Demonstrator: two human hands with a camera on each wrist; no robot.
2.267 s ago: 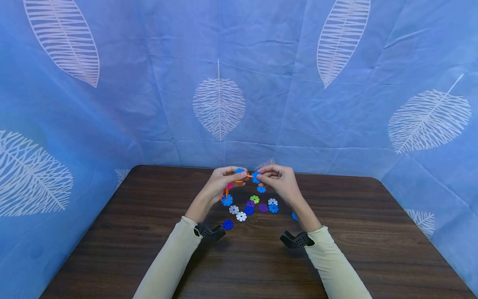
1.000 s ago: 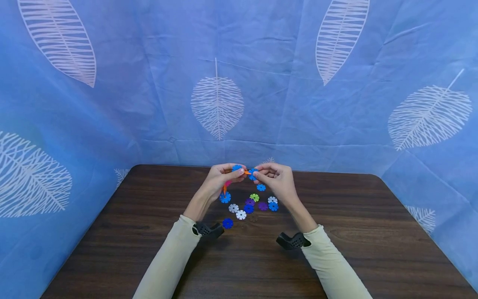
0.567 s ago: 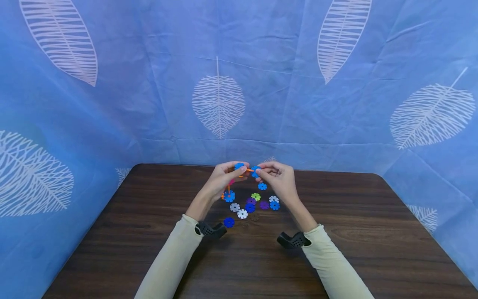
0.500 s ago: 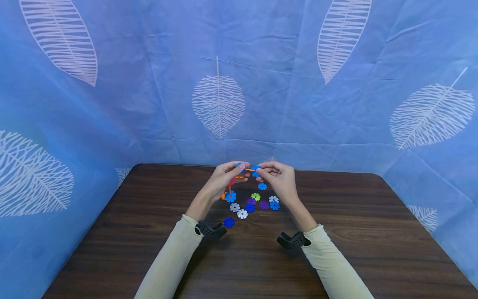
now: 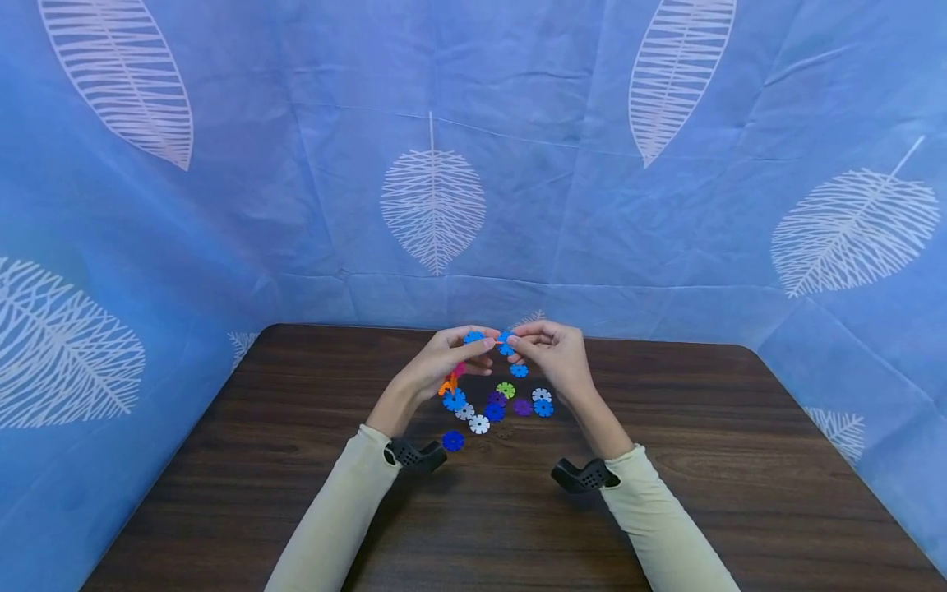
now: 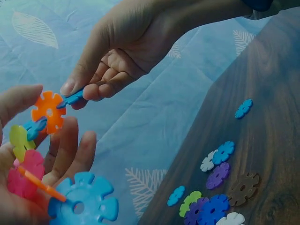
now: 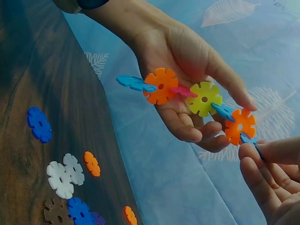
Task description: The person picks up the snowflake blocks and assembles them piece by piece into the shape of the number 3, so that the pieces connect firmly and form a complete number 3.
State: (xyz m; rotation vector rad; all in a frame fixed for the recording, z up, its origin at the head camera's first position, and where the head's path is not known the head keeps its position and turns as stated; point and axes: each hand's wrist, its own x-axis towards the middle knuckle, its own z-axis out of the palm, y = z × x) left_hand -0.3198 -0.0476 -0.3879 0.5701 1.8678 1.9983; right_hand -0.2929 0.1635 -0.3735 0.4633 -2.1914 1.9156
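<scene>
A chain of notched plastic interlocking discs hangs across my left hand (image 5: 438, 362), above the table. In the right wrist view it runs from a light blue disc (image 7: 133, 83) through an orange disc (image 7: 154, 91), a pink disc (image 7: 182, 91) and a yellow-green disc (image 7: 205, 107) to another blue one and a second orange disc (image 7: 247, 121). My left thumb and fingers hold that second orange disc. Between thumb and fingertips, my right hand (image 5: 555, 353) pinches the small blue disc (image 6: 71, 99) whose edge meets the orange disc's rim.
Several loose discs lie on the dark wooden table (image 5: 666, 493) below the hands: a green disc (image 5: 505, 390), a white disc (image 5: 479, 424), a dark blue disc (image 5: 453, 441), a purple disc (image 5: 522, 408) and a brown disc (image 6: 243, 189). Behind hangs a blue leaf-print cloth (image 5: 518, 205).
The chain has turned in my left hand, and its hanging blue end has dropped slightly toward the table. My left thumb has shifted a little to the right. The right hand keeps its pinch.
</scene>
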